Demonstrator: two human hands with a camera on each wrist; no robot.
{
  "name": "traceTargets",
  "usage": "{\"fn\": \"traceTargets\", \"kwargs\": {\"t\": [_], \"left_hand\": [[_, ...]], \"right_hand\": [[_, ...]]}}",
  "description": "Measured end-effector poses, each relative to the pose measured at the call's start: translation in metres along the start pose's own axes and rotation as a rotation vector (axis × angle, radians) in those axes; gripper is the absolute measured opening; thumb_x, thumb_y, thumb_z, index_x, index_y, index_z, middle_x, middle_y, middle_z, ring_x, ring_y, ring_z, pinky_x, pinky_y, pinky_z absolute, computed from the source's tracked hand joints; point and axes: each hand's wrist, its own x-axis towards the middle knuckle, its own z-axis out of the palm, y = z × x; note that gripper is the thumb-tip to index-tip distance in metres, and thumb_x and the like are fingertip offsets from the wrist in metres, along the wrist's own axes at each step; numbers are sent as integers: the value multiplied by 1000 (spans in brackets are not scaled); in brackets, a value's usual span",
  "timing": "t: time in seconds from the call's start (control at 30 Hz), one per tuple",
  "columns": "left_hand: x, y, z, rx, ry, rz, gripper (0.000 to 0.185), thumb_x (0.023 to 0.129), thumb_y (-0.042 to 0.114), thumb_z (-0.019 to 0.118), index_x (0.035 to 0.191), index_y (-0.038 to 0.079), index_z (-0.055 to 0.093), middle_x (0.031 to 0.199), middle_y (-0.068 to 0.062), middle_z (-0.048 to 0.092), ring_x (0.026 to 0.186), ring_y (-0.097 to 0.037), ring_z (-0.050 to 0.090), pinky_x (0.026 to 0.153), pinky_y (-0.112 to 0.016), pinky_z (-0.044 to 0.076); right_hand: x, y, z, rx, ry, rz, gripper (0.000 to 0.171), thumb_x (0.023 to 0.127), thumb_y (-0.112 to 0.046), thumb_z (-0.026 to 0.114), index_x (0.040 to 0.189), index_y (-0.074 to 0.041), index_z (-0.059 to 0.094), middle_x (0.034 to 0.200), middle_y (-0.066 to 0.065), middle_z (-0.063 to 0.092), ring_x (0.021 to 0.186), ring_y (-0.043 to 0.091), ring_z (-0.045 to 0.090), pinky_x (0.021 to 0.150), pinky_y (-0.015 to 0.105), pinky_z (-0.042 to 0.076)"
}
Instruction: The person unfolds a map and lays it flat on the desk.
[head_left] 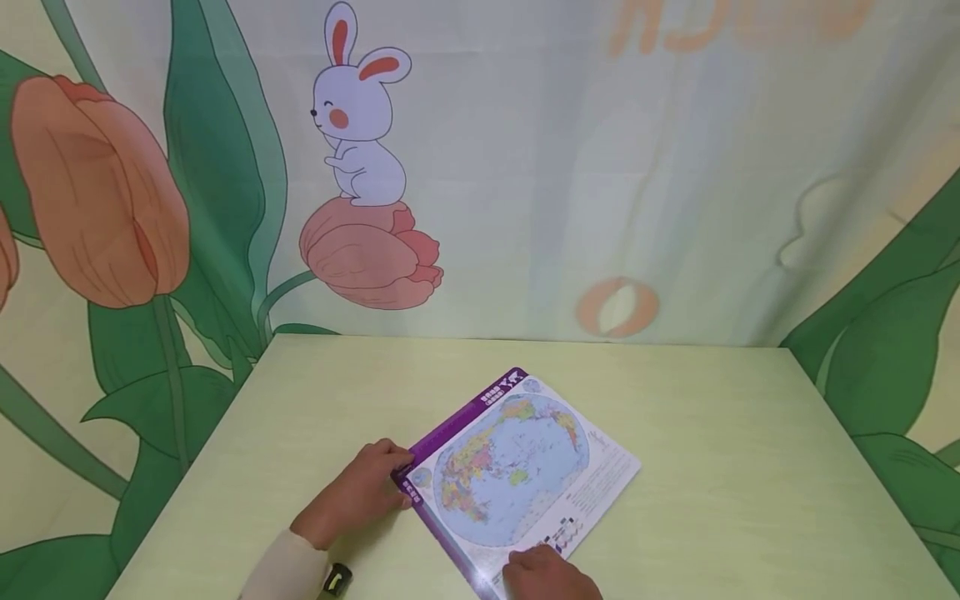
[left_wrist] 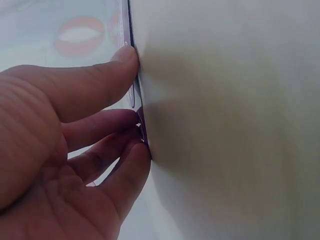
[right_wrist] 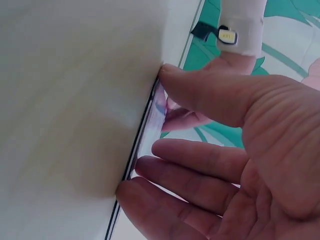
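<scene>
A rectangular world map board (head_left: 517,467) with purple borders and a coloured oval map lies turned at an angle on the table. My left hand (head_left: 367,487) holds its left corner, with thumb and fingers set apart along the edge. In the left wrist view, the fingertips of the left hand (left_wrist: 75,125) meet the purple edge down by the tabletop. At the lower edge, my right hand (head_left: 551,575) holds the board. The thumb and fingers of the right hand (right_wrist: 210,155) spread along the dark rim of the board (right_wrist: 137,130) in the right wrist view.
The pale yellow table (head_left: 720,467) spreads around the board. Behind it hangs a cloth (head_left: 525,167) printed with tulips and a rabbit. A black strap with a small tag (head_left: 337,579) is at the left wrist.
</scene>
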Motion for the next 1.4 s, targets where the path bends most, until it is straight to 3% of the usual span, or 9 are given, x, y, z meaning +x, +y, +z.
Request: {"fn": "traceTargets", "kwargs": {"t": [0.17,0.37,0.47,0.63,0.73,1.0,1.3,1.4], "left_hand": [[-9,6,3,31,26,5,53,82,14,91,128,-2,72,114,-6,66,107,-20,57,101,-47,54],[-18,15,7,101,28,25,45,80,21,93,116,0,75,102,-3,63,94,-17,54,88,-42,54],[-24,20,9,126,23,26,41,80,24,93,110,2,75,96,-2,59,89,-16,50,81,-39,51],[-32,29,12,148,27,11,37,80,28,92,102,5,73,92,0,56,84,-15,47,75,-35,48],[-37,35,14,152,30,9,36,80,30,93,97,6,72,90,1,55,81,-14,46,72,-33,47],[-44,52,20,138,-22,-41,37,82,32,91,98,5,71,87,0,53,77,-15,46,72,-33,47],[-51,66,33,118,-59,-70,36,87,31,87,101,2,71,90,-2,53,78,-15,48,75,-34,49],[-50,68,35,96,-74,-128,38,86,32,88,105,3,72,89,-1,53,79,-16,49,75,-34,48]], "right_hand": [[-10,-16,-29,-29,-7,105,67,87,-87,56,75,-21,62,92,-7,70,97,22,69,62,36,55],[-14,-12,-46,-72,-56,136,78,82,-85,65,103,-11,75,119,5,76,113,30,69,85,48,62],[-16,-4,-49,-97,-59,144,84,78,-86,68,112,-9,75,124,7,75,116,30,68,89,49,61],[-18,9,-52,-71,-40,156,59,85,-61,78,113,-9,73,125,7,74,118,31,67,92,48,61],[-16,14,-57,-15,-57,204,48,83,-42,85,115,-7,73,129,8,73,122,32,66,96,51,59],[-15,21,-69,37,-57,360,53,76,-32,93,120,-8,75,134,7,70,124,29,64,102,54,55],[-24,37,-79,8,40,317,61,76,-34,94,130,-12,74,137,1,70,131,28,63,111,51,50],[-23,40,-79,-6,46,307,61,77,-34,94,131,-13,74,139,-1,70,134,27,62,112,50,49]]}}
